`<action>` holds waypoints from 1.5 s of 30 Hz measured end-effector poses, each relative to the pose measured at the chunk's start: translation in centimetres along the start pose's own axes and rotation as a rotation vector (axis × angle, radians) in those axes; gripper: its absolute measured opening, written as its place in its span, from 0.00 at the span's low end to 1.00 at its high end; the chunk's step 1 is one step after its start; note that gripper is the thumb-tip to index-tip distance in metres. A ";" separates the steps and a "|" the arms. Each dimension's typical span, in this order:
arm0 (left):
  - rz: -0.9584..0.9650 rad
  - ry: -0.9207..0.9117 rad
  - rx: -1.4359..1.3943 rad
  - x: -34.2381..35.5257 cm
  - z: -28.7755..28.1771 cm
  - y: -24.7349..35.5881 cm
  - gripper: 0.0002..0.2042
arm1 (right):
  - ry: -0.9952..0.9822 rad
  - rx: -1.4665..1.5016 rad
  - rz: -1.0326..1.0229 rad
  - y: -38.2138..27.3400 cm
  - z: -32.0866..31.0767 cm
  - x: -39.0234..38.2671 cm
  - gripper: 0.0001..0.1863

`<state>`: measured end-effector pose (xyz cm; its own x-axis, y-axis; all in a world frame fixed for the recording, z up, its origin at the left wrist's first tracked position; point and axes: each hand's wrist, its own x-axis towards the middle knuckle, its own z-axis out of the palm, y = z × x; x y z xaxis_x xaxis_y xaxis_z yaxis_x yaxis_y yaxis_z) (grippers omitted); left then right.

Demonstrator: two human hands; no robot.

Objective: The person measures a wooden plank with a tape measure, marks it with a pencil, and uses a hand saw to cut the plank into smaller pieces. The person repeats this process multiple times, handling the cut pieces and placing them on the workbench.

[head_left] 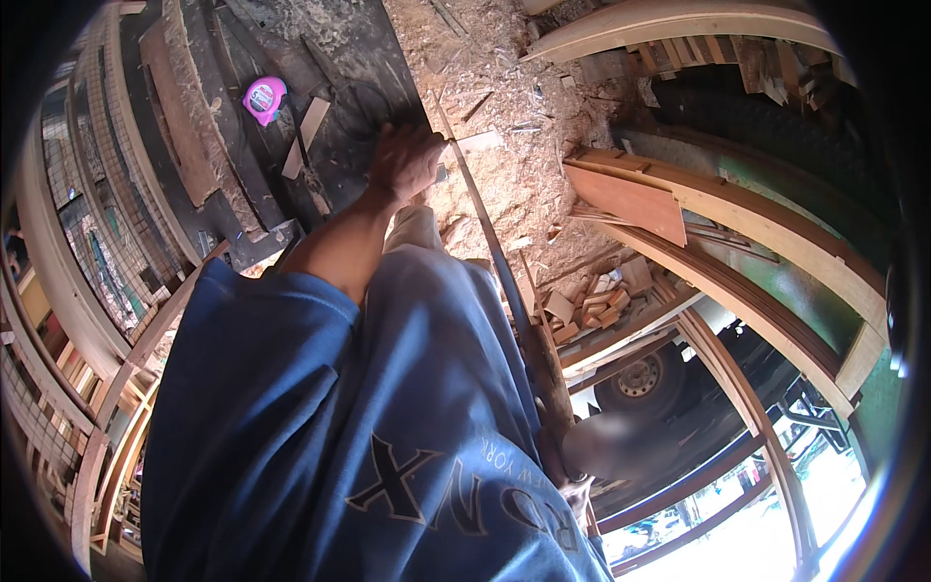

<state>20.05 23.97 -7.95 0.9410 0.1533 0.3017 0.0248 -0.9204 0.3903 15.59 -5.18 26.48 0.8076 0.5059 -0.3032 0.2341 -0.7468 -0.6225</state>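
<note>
Head view: your left grip (407,160) curled at the desk (393,68) edge, its hold unclear; the right could not be made out. Long bar (480,209) ran just right of it: judged stiff, best held mid-length. Left lay a pink tape measure (264,101); lower right, block offcuts (606,303) crowded the bar.

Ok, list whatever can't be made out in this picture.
All in the head view:
Left hand: underside lost in dark shadow, so its grip is unclear.
Right hand: cannot be picked out; a blurred patch may cover it.
Long thin bar: lower end unclear, merging with dark shapes beside the blue shirt.
Pink tape measure: label print too small.
Bright background: washed out by glare.
</note>
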 end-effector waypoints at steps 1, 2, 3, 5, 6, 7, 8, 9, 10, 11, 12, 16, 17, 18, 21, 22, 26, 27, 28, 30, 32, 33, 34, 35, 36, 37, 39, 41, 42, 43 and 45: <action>-0.007 -0.018 -0.015 0.0 -0.1 0.0 0.07 | 0.002 -0.001 -0.007 0.1 0.1 -0.3 0.07; -0.008 -0.018 -0.031 0.0 -0.2 0.0 0.07 | -0.002 -0.012 -0.015 0.3 0.0 -0.5 0.07; -0.010 -0.019 -0.045 0.1 -0.3 0.0 0.06 | -0.006 -0.028 -0.031 0.4 0.2 -0.6 0.07; -0.044 -0.092 -0.067 0.1 -0.7 0.0 0.05 | -0.015 -0.087 -0.116 0.6 0.7 0.1 0.07; -0.043 -0.103 -0.084 0.1 -0.7 -0.1 0.04 | -0.016 -0.094 -0.143 0.6 1.2 0.9 0.07; -0.046 -0.170 -0.034 0.1 -0.8 -0.1 0.05 | 0.049 -0.082 -0.232 0.6 1.9 1.9 0.07; -0.036 -0.208 0.011 0.2 -0.8 -0.1 0.06 | -0.005 0.058 -0.015 0.4 2.6 2.9 0.04; -0.027 -0.226 0.060 0.2 -0.7 -0.1 0.07 | -0.051 0.036 -0.068 0.7 3.6 4.6 0.02; -0.033 -0.208 0.052 0.1 -0.6 -0.1 0.06 | 0.005 -0.063 -0.245 1.0 4.9 6.3 0.04; -0.034 -0.172 0.049 0.1 -0.5 -0.1 0.06 | 0.012 -0.028 -0.291 1.2 6.1 7.8 0.05; -0.030 -0.150 0.042 0.0 -0.4 -0.1 0.06 | -0.064 0.347 0.207 1.0 7.2 8.5 0.07; -0.049 -0.206 0.037 -0.1 0.0 -0.2 0.04 | -0.026 0.278 0.141 1.5 7.2 6.8 0.07; -0.041 -0.219 0.041 -0.1 0.1 -0.3 0.04 | -0.041 0.215 0.113 1.4 6.2 4.9 0.08; -0.044 -0.207 0.055 -0.1 0.1 -0.2 0.04 | -0.025 0.212 0.171 1.2 5.1 2.5 0.08; -0.066 -0.124 -0.004 0.0 0.0 0.0 0.04 | -0.010 0.157 0.255 1.2 1.8 -3.5 0.11; -0.030 -0.047 -0.026 0.0 -0.1 0.0 0.02 | -0.025 0.151 0.250 1.1 0.8 -4.7 0.11; -0.024 -0.086 0.018 0.1 -0.4 0.3 0.01 | -0.042 0.174 0.095 1.4 1.3 -1.4 0.12; -0.038 -0.095 0.016 0.1 -0.5 0.3 0.01 | -0.013 0.166 0.017 1.8 2.8 1.2 0.08; -0.056 -0.091 0.015 0.1 -0.5 0.3 0.01 | -0.042 0.213 0.071 2.1 4.2 3.9 0.06; -0.069 -0.130 0.000 0.1 -0.5 0.3 0.01 | -0.051 0.359 0.144 2.7 7.5 9.5 0.10; -0.059 -0.124 0.000 0.1 -0.4 0.1 0.01 | -0.044 0.401 0.209 2.6 8.7 11.6 0.11; -0.041 -0.100 0.001 0.1 -0.3 0.1 0.01 | -0.033 0.394 0.194 2.5 8.7 11.7 0.11; -0.015 -0.085 0.000 0.2 -0.2 0.0 0.01 | -0.034 0.354 0.143 2.0 7.9 10.4 0.10; -0.031 -0.128 0.023 0.1 -0.2 0.0 0.01 | -0.057 0.430 0.189 1.7 7.4 9.0 0.10; -0.037 -0.187 0.040 0.1 -0.2 0.0 0.02 | -0.148 0.244 0.210 1.4 5.1 6.4 0.08; -0.055 -0.257 0.047 0.1 -0.2 0.0 0.03 | -0.020 0.228 0.095 0.8 3.6 3.8 0.08; -0.066 -0.248 -0.011 0.0 -0.4 0.0 0.03 | -0.143 0.105 0.304 0.0 0.7 -0.1 0.12; -0.063 -0.214 -0.047 0.1 -0.6 0.1 0.04 | -0.122 0.135 0.275 -0.8 -0.9 -1.9 0.12; -0.052 -0.190 -0.058 0.2 -0.7 0.1 0.04 | -0.094 0.165 0.238 -1.1 -0.9 -1.6 0.12; -0.052 -0.173 -0.072 0.3 -0.8 0.1 0.04 | -0.062 0.201 0.187 -1.1 -0.3 -0.4 0.12; -0.064 -0.259 -0.086 0.3 -1.3 0.2 0.04 | -0.057 0.308 0.101 -0.6 1.8 3.1 0.09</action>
<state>19.94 24.29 -6.63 0.9936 0.1031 0.0462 0.0687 -0.8760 0.4774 17.00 -2.43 24.61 0.7848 0.4656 -0.4091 -0.0276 -0.6332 -0.7735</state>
